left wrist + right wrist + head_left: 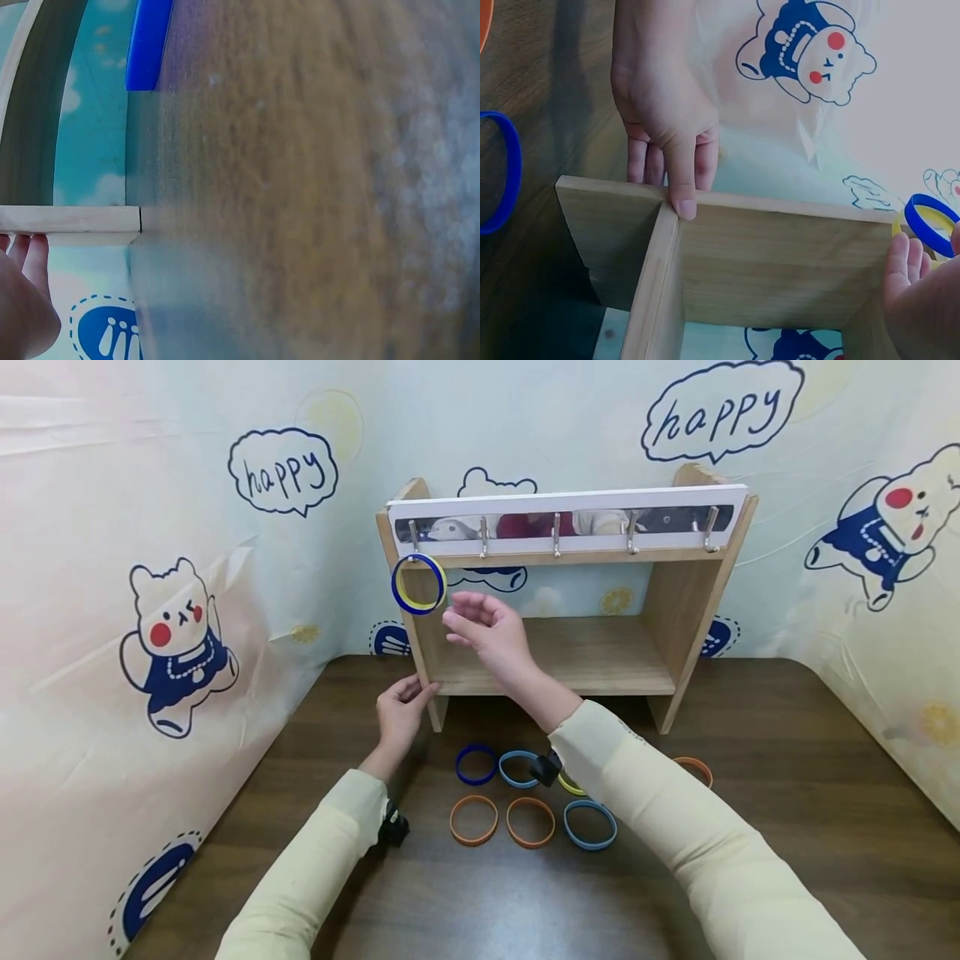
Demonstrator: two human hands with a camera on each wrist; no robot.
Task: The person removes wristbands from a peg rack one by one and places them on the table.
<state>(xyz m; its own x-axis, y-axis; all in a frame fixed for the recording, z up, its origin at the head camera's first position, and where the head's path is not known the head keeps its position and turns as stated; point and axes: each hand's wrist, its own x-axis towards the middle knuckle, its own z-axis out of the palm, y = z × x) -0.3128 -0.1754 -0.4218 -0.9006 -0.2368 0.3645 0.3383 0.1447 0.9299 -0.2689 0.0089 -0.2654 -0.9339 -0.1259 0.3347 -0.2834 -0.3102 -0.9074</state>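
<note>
A small wooden rack (555, 652) stands on the table, with a row of metal hooks along its white top strip. From the leftmost hook (413, 533) hang a blue wristband (414, 609) and a yellow wristband (897, 225), one against the other. My right hand (495, 635) is just right of these bands, fingers loosely bent and apart; whether a fingertip touches the yellow one I cannot tell. Low on the rack's left side panel (780, 247), my left hand (401, 710) grips the wood, thumb on the front edge and fingers along the outer face.
In front of the rack lie a dark blue band (458, 768), light blue bands (590, 846), orange bands (472, 842) and a yellow band (570, 788) partly behind the right sleeve. Another orange band (707, 770) lies further right. A printed cloth (300, 577) hangs behind the table.
</note>
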